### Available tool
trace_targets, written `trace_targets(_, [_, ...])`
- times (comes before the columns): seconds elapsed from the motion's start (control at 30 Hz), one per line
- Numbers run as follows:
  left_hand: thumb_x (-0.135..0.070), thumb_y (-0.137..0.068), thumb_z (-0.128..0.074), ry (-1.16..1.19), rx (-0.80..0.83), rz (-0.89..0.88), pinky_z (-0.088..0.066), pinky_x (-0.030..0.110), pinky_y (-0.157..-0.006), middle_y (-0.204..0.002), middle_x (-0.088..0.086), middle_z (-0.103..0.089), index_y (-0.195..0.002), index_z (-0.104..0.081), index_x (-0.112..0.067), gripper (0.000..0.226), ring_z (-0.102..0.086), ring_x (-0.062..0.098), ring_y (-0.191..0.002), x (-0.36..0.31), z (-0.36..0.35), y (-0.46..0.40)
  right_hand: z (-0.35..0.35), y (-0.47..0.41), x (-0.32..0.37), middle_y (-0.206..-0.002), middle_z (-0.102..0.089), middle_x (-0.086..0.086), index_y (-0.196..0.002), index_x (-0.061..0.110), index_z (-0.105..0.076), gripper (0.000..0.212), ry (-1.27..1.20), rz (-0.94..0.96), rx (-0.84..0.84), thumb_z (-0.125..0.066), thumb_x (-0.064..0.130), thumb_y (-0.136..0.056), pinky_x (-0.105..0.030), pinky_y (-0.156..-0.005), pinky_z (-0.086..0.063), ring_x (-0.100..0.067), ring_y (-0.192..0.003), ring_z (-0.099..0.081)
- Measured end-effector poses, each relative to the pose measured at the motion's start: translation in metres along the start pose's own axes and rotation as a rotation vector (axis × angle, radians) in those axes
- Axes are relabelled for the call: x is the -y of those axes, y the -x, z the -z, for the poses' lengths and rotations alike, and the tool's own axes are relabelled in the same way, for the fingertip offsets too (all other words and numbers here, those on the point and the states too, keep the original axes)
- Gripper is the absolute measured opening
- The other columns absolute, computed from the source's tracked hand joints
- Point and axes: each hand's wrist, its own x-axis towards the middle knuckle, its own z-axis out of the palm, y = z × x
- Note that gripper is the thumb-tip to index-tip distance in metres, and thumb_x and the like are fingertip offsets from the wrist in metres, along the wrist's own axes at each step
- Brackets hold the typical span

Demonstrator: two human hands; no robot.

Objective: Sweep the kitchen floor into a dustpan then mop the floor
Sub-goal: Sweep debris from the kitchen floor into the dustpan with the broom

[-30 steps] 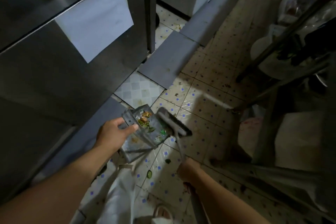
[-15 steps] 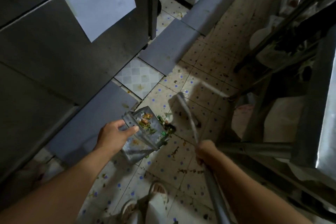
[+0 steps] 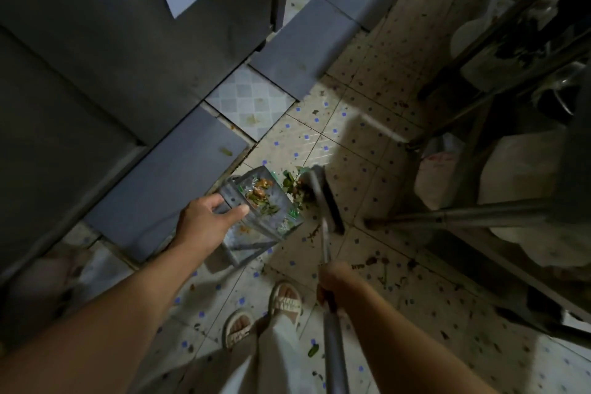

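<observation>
Both hands grip: left hand [image 3: 204, 224] fingers clasp the dustpan [image 3: 265, 208], right hand [image 3: 335, 281] wraps the broom [image 3: 323, 198] handle.

Cream floor tiles [image 3: 367, 144] dotted with small blue squares, speckled with brown stains, meet a pale blue-and-white checked tile [image 3: 249, 102] and plain grey slabs [image 3: 166, 189]. A silver-grey metal dustpan [image 3: 256, 221] carries green and orange-brown scraps [image 3: 260, 197]. The broom [image 3: 323, 198] is grey with dark bristles. Beige sandals [image 3: 286, 299] show below off-white trousers [image 3: 265, 361].
</observation>
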Motion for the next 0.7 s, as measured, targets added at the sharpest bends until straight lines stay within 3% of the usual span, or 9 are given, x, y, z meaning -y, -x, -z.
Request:
trace_targets(0.07, [-0.034,-0.08,-0.073,0.006,-0.009,0.007,-0.045,0.045,-0.101,-0.141,0.009,-0.047,-0.135,-0.048,-0.001,0.069,-0.054,0.029,-0.119,0.004,0.011,0.011,-0.02,0.014,-0.01,-0.066,-0.045,-0.007,-0.074,0.006,-0.041,0.026,-0.002,0.023,0.047,-0.036,0.006,-0.1,-0.016,-0.034,-0.042,-0.01,-0.033,-0.048])
trace_targets(0.13, [-0.034,-0.08,-0.073,0.019,-0.016,0.009,-0.046,0.042,-0.1,-0.128,0.008,-0.054,-0.119,-0.059,-0.006,0.05,-0.056,0.023,-0.112,0.01,0.019,0.019,-0.032,0.032,-0.016,-0.067,-0.046,-0.007,-0.071,0.008,-0.04,0.027,-0.009,0.024,0.074,-0.04,0.003,-0.097,-0.018,-0.047,-0.045,-0.012,-0.042,-0.049])
trace_targets(0.2, [-0.034,-0.08,-0.073,0.01,-0.015,0.008,-0.044,0.035,-0.095,-0.114,0.006,-0.055,-0.098,-0.062,-0.009,0.033,-0.054,0.018,-0.108,0.014,0.026,0.028,-0.034,0.046,-0.018,-0.066,-0.043,-0.003,-0.067,0.011,-0.038,0.031,-0.014,0.069,0.106,-0.039,0.004,-0.096,-0.014,-0.04,-0.043,-0.008,-0.038,-0.049])
trace_targets(0.27, [-0.033,-0.081,-0.072,0.005,-0.02,0.014,-0.041,0.031,-0.092,-0.115,0.005,-0.056,-0.101,-0.065,-0.008,0.033,-0.053,0.021,-0.114,0.014,0.032,0.036,-0.028,0.057,-0.018,-0.066,-0.04,0.0,-0.064,0.016,-0.035,0.035,-0.029,0.123,0.104,-0.037,0.008,-0.097,-0.01,-0.032,-0.037,-0.004,-0.034,-0.049])
trace_targets(0.37, [-0.029,-0.082,-0.071,0.04,-0.033,0.016,-0.038,0.026,-0.086,-0.106,0.001,-0.056,-0.086,-0.063,-0.014,0.017,-0.053,0.021,-0.113,0.012,0.04,0.044,-0.021,0.058,-0.016,-0.067,-0.041,0.001,-0.067,0.015,-0.039,0.031,-0.024,0.161,0.036,-0.04,0.01,-0.098,-0.011,-0.036,-0.04,-0.007,-0.05,-0.045])
trace_targets(0.43, [-0.028,-0.083,-0.071,0.067,-0.042,0.001,-0.037,0.026,-0.091,-0.117,0.005,-0.058,-0.109,-0.064,-0.007,0.035,-0.05,0.023,-0.121,0.012,0.042,0.043,-0.021,0.056,-0.011,-0.073,-0.05,-0.005,-0.088,0.003,-0.05,0.009,0.006,0.102,-0.013,-0.046,0.005,-0.095,-0.018,-0.05,-0.049,-0.013,-0.055,-0.048])
trace_targets(0.5, [-0.026,-0.083,-0.071,0.098,-0.06,-0.01,-0.036,0.025,-0.091,-0.123,0.007,-0.056,-0.126,-0.056,0.003,0.054,-0.048,0.026,-0.125,0.012,0.044,0.039,-0.019,0.05,-0.001,-0.077,-0.055,-0.01,-0.106,-0.005,-0.051,0.015,0.051,0.092,-0.081,-0.047,0.003,-0.094,-0.026,-0.053,-0.053,-0.016,-0.053,-0.052])
trace_targets(0.6, [-0.027,-0.083,-0.071,0.146,-0.094,-0.001,-0.036,0.027,-0.098,-0.14,0.011,-0.048,-0.134,-0.048,0.002,0.064,-0.045,0.025,-0.129,0.011,0.042,0.028,-0.003,0.04,0.033,-0.065,-0.052,-0.008,-0.093,-0.001,-0.054,0.011,0.092,0.196,-0.134,-0.044,0.003,-0.095,-0.022,-0.038,-0.045,-0.015,-0.047,-0.049])
trace_targets(0.7, [-0.028,-0.083,-0.071,0.18,-0.115,0.017,-0.036,0.026,-0.097,-0.14,0.01,-0.048,-0.133,-0.05,0.001,0.062,-0.047,0.024,-0.128,0.009,0.035,0.017,0.016,0.033,0.076,-0.051,-0.053,-0.007,-0.082,-0.004,-0.057,0.017,0.166,0.253,-0.144,-0.047,0.002,-0.094,-0.025,-0.055,-0.052,-0.015,-0.044,-0.051])
